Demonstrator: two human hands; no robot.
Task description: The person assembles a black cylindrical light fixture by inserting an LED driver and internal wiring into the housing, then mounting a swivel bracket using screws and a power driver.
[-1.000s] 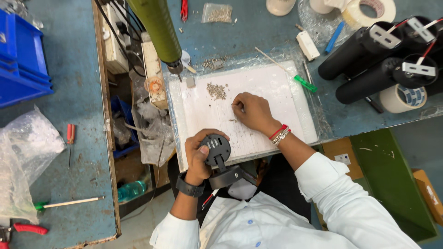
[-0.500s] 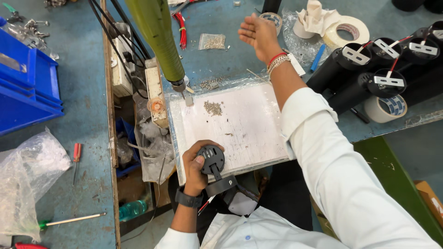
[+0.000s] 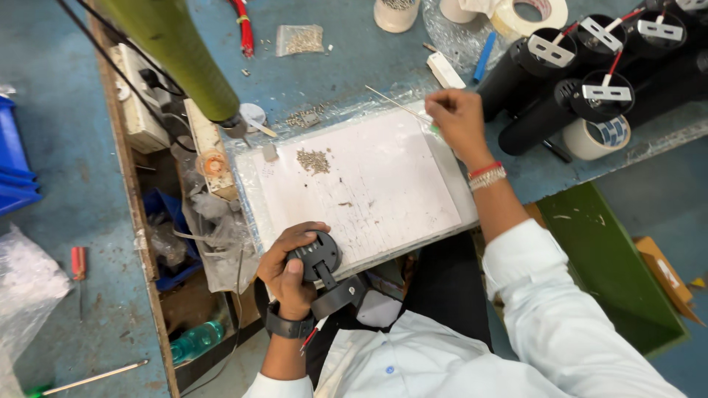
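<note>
Blue-topped desk (image 3: 346,66), worn and scuffed, carries a white work sheet (image 3: 369,184) under clear plastic at its near edge. Left hand (image 3: 289,269) is wrapped around a round black lamp part (image 3: 316,256) with a bracket below it, held at the sheet's near edge, close to the person's body. Right hand (image 3: 456,118) sits at the sheet's far right corner, well apart from the lamp part, fingers pinched on a small green-handled tool (image 3: 431,127); most of the tool is hidden by the hand. Small pile of screws (image 3: 313,161) lies loose on the sheet's upper left. Clear bag (image 3: 299,40) holds more small metal pieces. Black lamp cylinders (image 3: 582,81) with white brackets stack at far right, beside tape rolls (image 3: 597,136). Green pole (image 3: 173,51) crosses upper left. Blue bin (image 3: 15,158) at left edge; contents not visible.
</note>
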